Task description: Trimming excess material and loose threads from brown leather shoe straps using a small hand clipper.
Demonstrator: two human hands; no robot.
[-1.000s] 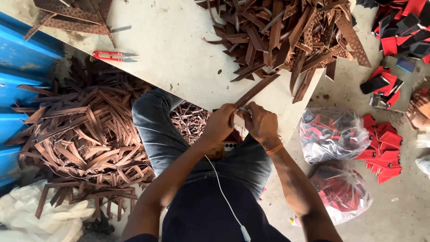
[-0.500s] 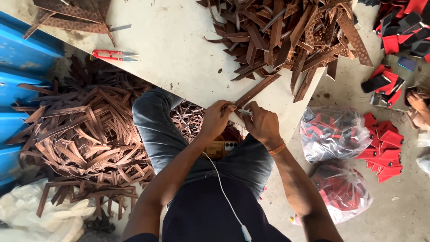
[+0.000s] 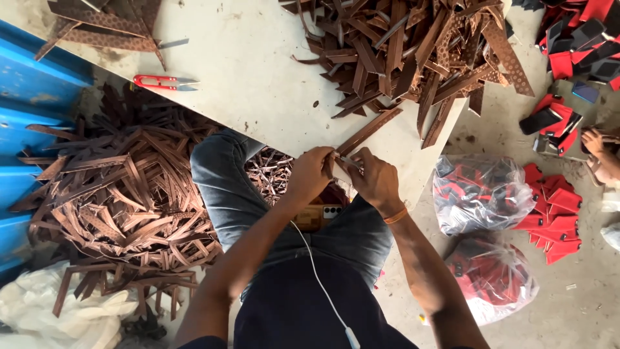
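Near the centre of the frame the left hand (image 3: 312,173) and the right hand (image 3: 374,181) meet at the near edge of the pale counter (image 3: 245,71). The left hand is closed in a pinch on the lower end of a long brown strap (image 3: 369,130), which runs up and to the right from the fingers and lies across the counter's edge. The right hand is curled shut just beside it, and seems to grip a small metal tool against the strap's end, though the fingers hide most of it, so I cannot tell what it is. An orange band circles the right wrist. In the upper centre and right of the frame a big heap of brown straps (image 3: 413,45) covers the counter, some plain and some perforated. Red-handled snips (image 3: 165,82) lie alone on the counter at upper left. Below the counter, at the left of the frame, a second pile of brown strips (image 3: 123,200) rests on the floor beside the person's jeans-clad knee. A phone (image 3: 318,216) sits on the lap, with a white cable trailing down. At right, two clear bags of red pieces (image 3: 481,194) lie on the concrete floor, with loose red and black pieces above them near another person's hand (image 3: 593,141).
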